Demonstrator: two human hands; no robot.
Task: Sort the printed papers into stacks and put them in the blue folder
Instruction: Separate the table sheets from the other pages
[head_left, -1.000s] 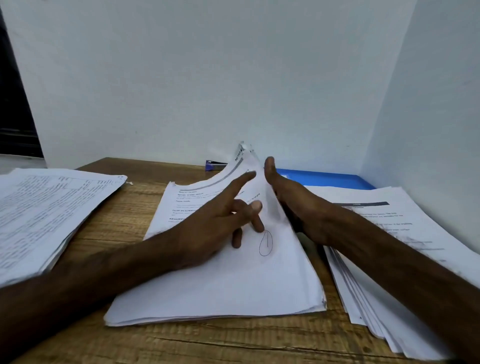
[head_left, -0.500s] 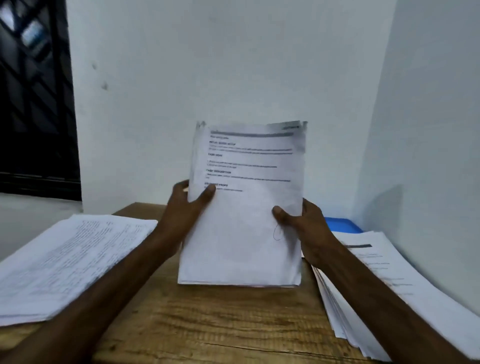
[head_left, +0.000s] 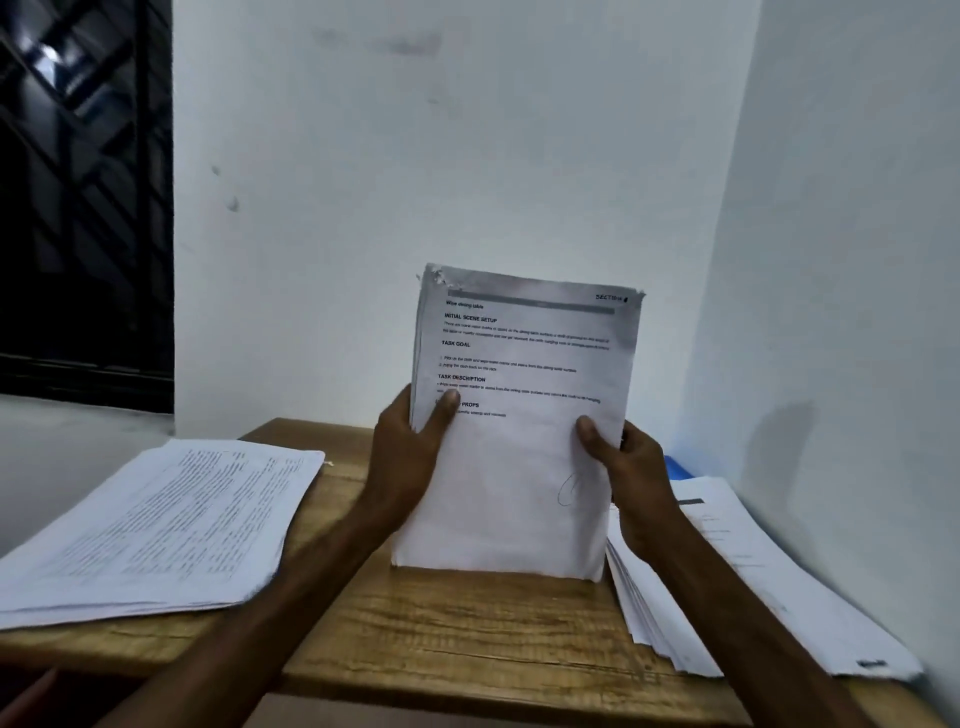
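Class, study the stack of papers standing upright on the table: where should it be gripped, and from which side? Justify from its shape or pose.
Grip the upright stack at its two long side edges near mid-height, left hand from the left, right hand from the right. It stands on its short bottom edge on the table, so only the sides and top are open.

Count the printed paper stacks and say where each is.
3. One white printed stack stands upright on the wooden table, gripped by left hand and right hand; one lies flat at left; one lies at right beside the blue folder. Others may be hidden.
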